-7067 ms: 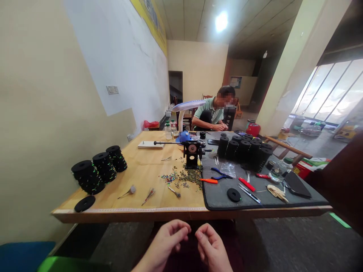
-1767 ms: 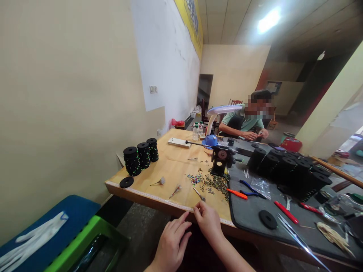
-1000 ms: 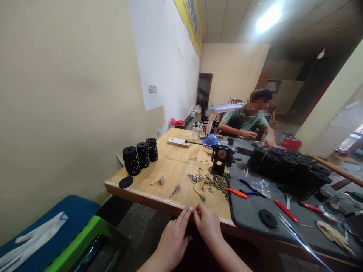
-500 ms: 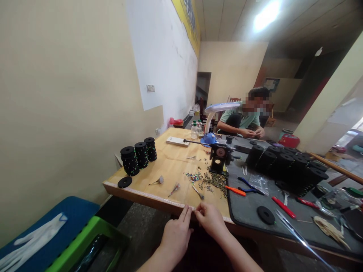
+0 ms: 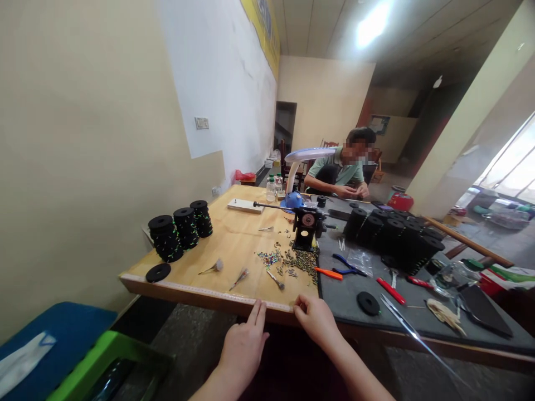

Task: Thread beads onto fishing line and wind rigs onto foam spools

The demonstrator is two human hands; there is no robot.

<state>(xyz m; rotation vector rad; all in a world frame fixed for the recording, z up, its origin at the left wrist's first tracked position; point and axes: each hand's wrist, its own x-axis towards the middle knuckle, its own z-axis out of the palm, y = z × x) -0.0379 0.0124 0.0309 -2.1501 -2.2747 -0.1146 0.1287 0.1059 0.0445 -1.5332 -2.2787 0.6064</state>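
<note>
Where a printed tape (image 5: 209,293) runs along the near edge of the bench (image 5: 240,239), fingers of both sides meet it. Left hand (image 5: 242,345): palm down, two fingers straight and together, tips on the tape, thumb out to the right; nothing seen held. Right hand (image 5: 315,320): farther right at the same edge, thumb and forefinger drawn together; cannot tell whether something thin lies between. Judged from this, work at the tape is under way, not done; no finished piece visible by the fingers.

Beyond: three small bundles (image 5: 239,278), well apart on wood; left disc (image 5: 151,275) flat near the left corner. On the grey mat (image 5: 340,301), right: right disc (image 5: 363,306), pointed tool (image 5: 401,320), red tool (image 5: 391,291), orange tool (image 5: 328,273), blue pliers (image 5: 345,266). Middle: coloured beads (image 5: 270,258) and many metal bits (image 5: 305,262), loose, so likely stock left to use. Just past, the winder (image 5: 307,231), upright, touched by neither hand. Left, three spools (image 5: 184,228) stand wound, dotted green; dark spools (image 5: 390,234) crowd the mat's far right. Filled ones look done. Farther: lamp (image 5: 311,154), then a co-worker (image 5: 334,175), fingers close together.
</note>
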